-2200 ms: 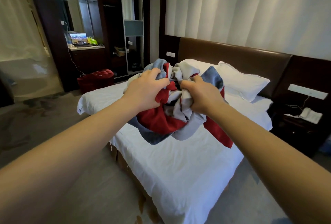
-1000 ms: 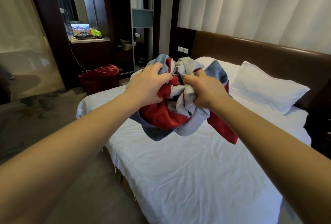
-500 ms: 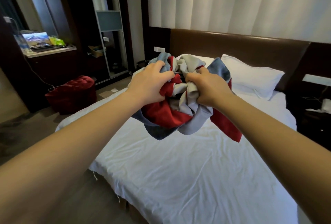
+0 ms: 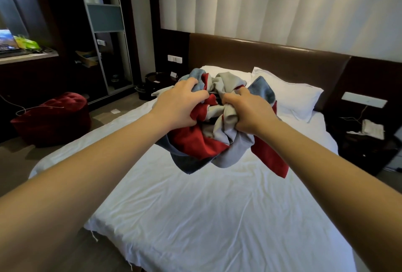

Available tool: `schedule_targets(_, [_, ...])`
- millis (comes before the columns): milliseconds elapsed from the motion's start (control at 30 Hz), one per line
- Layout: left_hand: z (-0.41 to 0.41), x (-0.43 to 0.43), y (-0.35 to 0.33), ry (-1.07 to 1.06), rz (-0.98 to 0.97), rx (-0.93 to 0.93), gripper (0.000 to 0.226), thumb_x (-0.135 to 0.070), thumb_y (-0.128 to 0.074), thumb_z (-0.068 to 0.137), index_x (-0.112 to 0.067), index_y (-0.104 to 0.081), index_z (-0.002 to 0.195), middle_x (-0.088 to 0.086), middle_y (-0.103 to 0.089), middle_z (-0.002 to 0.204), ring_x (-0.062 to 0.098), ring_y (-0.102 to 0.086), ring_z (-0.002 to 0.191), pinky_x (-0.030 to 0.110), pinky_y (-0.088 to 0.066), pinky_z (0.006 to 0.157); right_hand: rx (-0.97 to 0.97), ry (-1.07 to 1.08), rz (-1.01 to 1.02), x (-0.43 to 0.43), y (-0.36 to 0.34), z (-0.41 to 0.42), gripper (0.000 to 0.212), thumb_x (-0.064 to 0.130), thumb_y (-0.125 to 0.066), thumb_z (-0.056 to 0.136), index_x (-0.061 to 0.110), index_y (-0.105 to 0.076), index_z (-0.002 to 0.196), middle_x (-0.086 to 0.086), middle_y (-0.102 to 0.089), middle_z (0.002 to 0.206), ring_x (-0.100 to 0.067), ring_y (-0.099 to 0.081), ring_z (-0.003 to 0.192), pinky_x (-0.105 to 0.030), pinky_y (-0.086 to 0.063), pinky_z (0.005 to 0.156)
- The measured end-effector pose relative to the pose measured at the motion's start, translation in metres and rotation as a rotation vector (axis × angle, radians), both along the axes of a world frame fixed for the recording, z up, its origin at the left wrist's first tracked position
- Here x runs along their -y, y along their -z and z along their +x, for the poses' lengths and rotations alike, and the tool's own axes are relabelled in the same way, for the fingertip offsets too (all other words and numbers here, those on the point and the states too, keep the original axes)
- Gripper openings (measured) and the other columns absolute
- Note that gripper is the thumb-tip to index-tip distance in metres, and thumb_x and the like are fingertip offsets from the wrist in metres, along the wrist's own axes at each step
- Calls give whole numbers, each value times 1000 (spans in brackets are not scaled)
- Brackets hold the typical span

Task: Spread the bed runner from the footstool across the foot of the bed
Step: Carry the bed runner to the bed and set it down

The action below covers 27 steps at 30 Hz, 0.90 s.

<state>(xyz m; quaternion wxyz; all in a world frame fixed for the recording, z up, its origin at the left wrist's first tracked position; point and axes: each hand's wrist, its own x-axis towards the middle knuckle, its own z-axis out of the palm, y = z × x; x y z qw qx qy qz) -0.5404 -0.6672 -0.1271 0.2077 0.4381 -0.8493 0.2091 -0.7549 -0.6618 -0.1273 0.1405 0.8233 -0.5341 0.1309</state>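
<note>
currently: runner [image 4: 208, 141] bunched, held above the bed [image 4: 195, 217]; your left hand [image 4: 178, 104] and right hand [image 4: 250, 113] have fingers clamped on it. done: carried off the footstool [image 4: 52, 117]. left: spreading across the foot.

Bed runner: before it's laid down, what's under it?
Only bare white bed sheet; the runner hangs bunched above it, gripped by the left hand and right hand. It hides part of the pillows.
</note>
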Motion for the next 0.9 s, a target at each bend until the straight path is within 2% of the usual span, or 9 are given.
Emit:
schedule_targets(100, [1, 22, 0, 11, -16, -5, 45, -35, -73, 70, -22, -55, 109, 14, -47, 116, 35, -49, 104, 37, -47, 59, -10, 14, -8, 22, -4, 0, 45, 23, -65, 71, 28, -47, 112, -6, -39, 99, -30, -51, 74, -29, -34, 49])
schedule_targets(267, [-4, 60, -9, 23, -10, 9, 43, -34, -71, 69, -22, -55, 107, 13, -47, 114, 34, -50, 101, 38, -49, 58, 15, 47, -15, 56, -7, -1, 44, 23, -65, 71, 26, -48, 112, -7, -40, 99, -31, -52, 79, -30, -36, 52])
schedule_targets(400, [-8, 91, -10, 29, -7, 12, 45, -34, -72, 68, -22, -54, 108, 13, -46, 114, 34, -49, 102, 33, -39, 58, 3, 49, -15, 82, -11, -4, 45, 23, -66, 71, 26, -48, 112, -3, -35, 95, -28, -50, 78, -30, -37, 52])
schedule_targets(500, [-9, 109, -10, 36, -17, 13, 46, -35, -73, 68, -23, -53, 108, 14, -46, 116, 35, -50, 103, 32, -36, 59, -6, 72, -12, 98, -13, -4, 46, 25, -69, 71, 27, -48, 112, -6, -41, 100, -27, -51, 78, -32, -40, 52])
schedule_targets(733, [3, 148, -6, 85, 33, 20, 49, -33, -71, 69, -24, -52, 113, 12, -44, 120, 32, -45, 109, 39, -49, 67, -19, 164, 28, 127, -6, 9, 50, 27, -69, 68, 30, -45, 111, -8, -42, 105, -29, -53, 76, -31, -40, 52])
schedule_targets(900, [23, 179, -7, 144, 54, 25, 51, -33, -72, 68, -25, -52, 114, 10, -44, 120, 31, -44, 111, 39, -49, 68, -7, 232, 44, 146, -3, 32, 52, 27, -69, 67, 32, -44, 113, -9, -42, 105, -32, -55, 82, -33, -44, 53])
